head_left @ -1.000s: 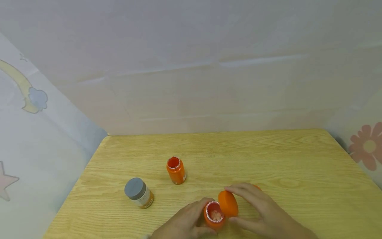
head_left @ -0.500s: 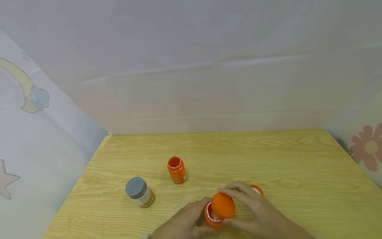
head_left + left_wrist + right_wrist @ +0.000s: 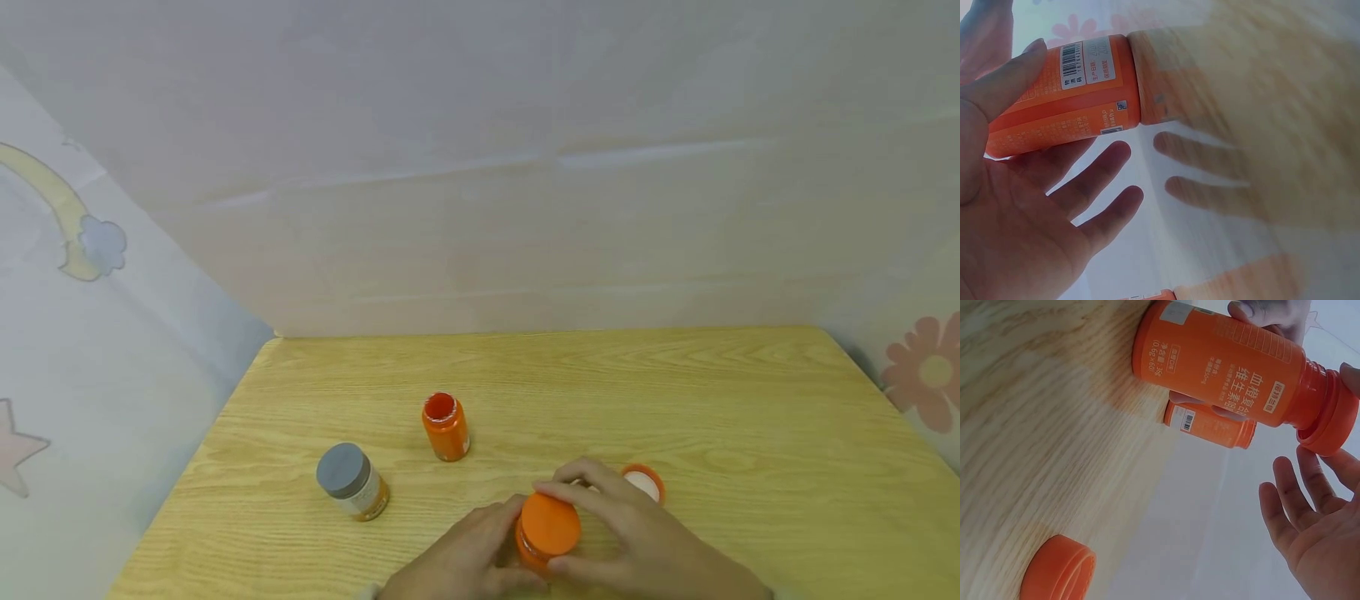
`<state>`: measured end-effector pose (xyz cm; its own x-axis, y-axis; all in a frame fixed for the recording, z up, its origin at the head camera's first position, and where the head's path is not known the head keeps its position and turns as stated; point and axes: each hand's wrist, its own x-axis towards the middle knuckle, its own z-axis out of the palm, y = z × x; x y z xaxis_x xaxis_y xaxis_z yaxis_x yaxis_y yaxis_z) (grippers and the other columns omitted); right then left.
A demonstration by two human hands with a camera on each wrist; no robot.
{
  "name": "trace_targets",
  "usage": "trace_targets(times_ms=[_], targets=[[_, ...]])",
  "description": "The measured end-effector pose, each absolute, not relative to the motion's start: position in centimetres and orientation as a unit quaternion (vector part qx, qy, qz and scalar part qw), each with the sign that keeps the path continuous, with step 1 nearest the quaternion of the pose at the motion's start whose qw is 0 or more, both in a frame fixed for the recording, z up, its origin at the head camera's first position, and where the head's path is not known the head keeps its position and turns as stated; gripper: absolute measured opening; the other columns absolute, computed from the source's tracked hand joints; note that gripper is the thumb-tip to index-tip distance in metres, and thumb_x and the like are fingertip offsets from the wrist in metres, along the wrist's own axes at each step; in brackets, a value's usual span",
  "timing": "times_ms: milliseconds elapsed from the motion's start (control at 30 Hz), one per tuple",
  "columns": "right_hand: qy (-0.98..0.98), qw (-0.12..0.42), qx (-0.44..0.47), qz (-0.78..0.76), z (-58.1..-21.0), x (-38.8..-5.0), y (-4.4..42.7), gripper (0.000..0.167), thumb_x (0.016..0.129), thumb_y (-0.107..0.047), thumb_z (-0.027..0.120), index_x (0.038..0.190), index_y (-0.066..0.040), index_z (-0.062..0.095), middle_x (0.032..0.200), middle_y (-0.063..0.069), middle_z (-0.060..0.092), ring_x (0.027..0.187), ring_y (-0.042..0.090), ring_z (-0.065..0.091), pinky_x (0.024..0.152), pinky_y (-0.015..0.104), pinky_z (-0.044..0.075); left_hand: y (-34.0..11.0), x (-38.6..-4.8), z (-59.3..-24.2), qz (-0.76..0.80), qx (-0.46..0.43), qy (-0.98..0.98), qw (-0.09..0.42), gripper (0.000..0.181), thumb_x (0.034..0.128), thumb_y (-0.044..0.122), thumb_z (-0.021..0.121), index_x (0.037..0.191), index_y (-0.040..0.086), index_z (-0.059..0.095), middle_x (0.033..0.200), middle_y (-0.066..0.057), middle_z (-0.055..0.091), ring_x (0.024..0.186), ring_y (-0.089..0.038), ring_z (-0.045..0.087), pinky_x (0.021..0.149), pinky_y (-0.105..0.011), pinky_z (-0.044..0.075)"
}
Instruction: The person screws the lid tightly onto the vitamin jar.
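Near the table's front edge, my left hand grips an orange pill bottle between thumb and index finger. It stands upright on the table; the left wrist view shows its printed label and the other fingers spread away from it. My right hand pinches an orange screw cap by its rim. The cap sits over the bottle's mouth, slightly tilted, with neck threads showing below it in the right wrist view. The tablets inside are hidden under the cap.
A second orange bottle stands uncapped farther back. To its left is a clear jar with a grey lid. Another orange cap lies on the wooden table, white inside up, behind my right hand.
My right hand has brought the cap leftward from beside the bottle and laid it over the mouth, covering the tablets. My left hand has kept its hold on the bottle.
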<state>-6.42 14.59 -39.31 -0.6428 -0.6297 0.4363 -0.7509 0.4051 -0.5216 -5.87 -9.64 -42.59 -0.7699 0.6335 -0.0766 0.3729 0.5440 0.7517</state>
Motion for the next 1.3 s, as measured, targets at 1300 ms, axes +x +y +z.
trace_targets(times_ms=[1300], targets=[[-0.786, 0.123, 0.432, 0.424, -41.4, -6.6, 13.0, 0.063, 0.076, -0.03, 0.086, 0.131, -0.015, 0.057, 0.121, -0.01, 0.055, 0.108, 0.004, 0.057, 0.095, 0.013, 0.045, -9.6, -6.1, -42.8, 0.4, 0.334, 0.842, 0.138, 0.052, 0.0936, 0.046, 0.063, 0.14, 0.032, 0.044, 0.123, 0.017, 0.06, 0.105, 0.005, 0.054, 0.09, -0.018, 0.049]])
